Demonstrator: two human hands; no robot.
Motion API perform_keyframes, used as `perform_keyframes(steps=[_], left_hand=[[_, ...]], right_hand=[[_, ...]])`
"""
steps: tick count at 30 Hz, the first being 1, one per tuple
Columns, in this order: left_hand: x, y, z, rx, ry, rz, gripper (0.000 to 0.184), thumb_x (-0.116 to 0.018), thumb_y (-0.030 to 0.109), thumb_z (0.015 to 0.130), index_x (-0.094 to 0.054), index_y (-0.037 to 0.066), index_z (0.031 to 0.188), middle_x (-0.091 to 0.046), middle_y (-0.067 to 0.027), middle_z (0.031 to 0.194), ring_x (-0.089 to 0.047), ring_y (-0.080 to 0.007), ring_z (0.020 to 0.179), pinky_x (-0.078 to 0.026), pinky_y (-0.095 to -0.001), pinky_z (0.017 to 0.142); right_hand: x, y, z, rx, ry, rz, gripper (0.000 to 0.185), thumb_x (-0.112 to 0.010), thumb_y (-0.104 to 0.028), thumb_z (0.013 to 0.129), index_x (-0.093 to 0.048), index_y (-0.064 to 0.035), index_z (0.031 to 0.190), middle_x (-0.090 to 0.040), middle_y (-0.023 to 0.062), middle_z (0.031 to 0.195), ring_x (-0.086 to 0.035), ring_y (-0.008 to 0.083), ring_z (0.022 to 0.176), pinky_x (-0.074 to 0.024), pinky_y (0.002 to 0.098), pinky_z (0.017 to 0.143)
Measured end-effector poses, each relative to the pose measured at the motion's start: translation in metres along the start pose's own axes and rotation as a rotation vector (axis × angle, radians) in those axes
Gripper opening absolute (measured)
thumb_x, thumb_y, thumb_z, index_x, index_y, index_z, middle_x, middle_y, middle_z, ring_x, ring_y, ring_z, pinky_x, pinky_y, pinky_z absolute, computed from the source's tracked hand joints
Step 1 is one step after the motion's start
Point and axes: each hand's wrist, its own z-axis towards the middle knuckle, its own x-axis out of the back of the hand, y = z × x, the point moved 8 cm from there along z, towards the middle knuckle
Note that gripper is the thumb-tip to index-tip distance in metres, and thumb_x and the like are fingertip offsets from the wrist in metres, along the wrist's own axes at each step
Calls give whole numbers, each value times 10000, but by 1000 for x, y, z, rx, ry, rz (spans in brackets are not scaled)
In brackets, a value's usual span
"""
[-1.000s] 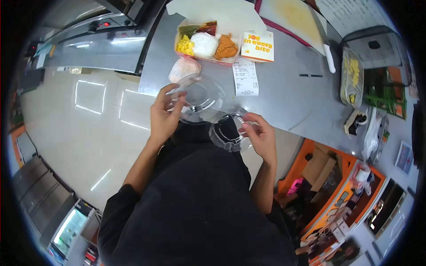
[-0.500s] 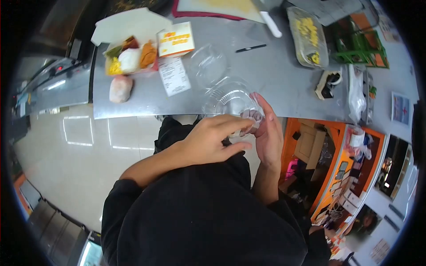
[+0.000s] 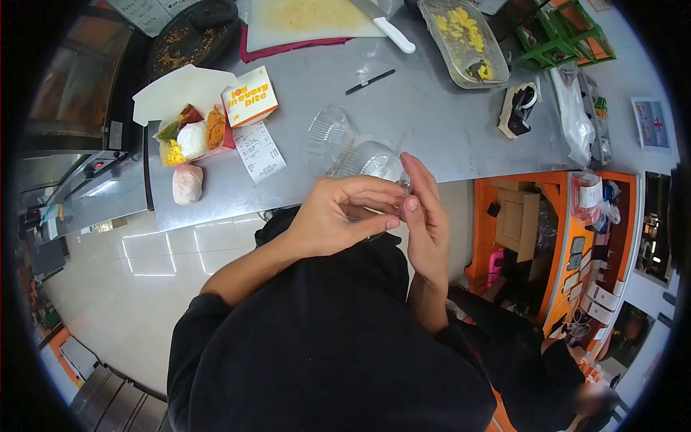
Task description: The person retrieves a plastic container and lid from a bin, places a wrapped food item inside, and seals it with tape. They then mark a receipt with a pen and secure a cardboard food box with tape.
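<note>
Left hand: the left hand (image 3: 349, 212) curls, fingertips and thumb closed on the near rim of a clear plastic container (image 3: 368, 157).
Right hand: the right hand (image 3: 426, 216) is raised at the other side, thumb and fingers pinching the same rim.
Clear plastic: the container is at the table's near edge; a second clear round piece (image 3: 331, 133) lies just beyond (whether joined, I cannot tell).
Wrapped bundle: a pale bundle (image 3: 188, 186) sits on the table before the meal box.
Meal box: the meal box (image 3: 180, 93), lid up, holds yellow bits, a white mound, a browned fried piece and a dark red packet.
Printed carton: a white and yellow carton (image 3: 250, 97) stands beside it, contents hidden.
Clear tray: the tray (image 3: 452, 59) holds yellow pieces.
Black pan: brown crumbs lie scattered in the pan (image 3: 224, 45).
</note>
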Motion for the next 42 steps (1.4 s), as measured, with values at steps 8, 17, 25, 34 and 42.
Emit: perform_keyframes(steps=[8,17,25,34,42], left_hand=[[11,-5,8,9,13,-103,389,-716,-98,910,-644,-49,1289,-742,-171,1181,-720,-211,1104,-589,-346,979],[10,-10,-3,-182,194,235,307,-640,-98,886,-671,-8,1178,-750,-105,1066,-749,-173,989,-615,-304,838],[14,-42,-45,-231,314,448,240,-689,-47,892,-677,5,1126,-747,-118,961,-756,-199,866,-604,-311,733],[45,13,-198,-179,-114,310,358,-682,-44,911,-668,8,1265,-674,-85,951,-675,-199,841,-531,-313,772],[131,-120,-321,437,32,269,279,-587,-7,1006,-667,10,1273,-638,-56,1045,-598,-130,915,-483,-274,860]], right_hand=[[-6,4,12,36,-76,47,510,-569,-114,1052,-457,30,1528,-388,198,1597,-419,285,1454,-423,389,1130],[-8,20,-1,-79,78,108,319,-618,22,938,-494,16,1232,-352,230,1594,-534,265,1322,-599,346,936],[-8,59,-45,-276,31,-315,49,-584,38,944,-547,15,923,-545,249,1433,-673,288,1160,-653,348,752],[74,140,-210,-296,788,-118,35,-518,3,983,-487,-13,980,-651,236,1209,-739,305,911,-654,389,673],[-37,255,-396,-558,1006,-412,58,-538,12,952,-484,34,953,-659,247,1112,-749,287,849,-642,322,554]])
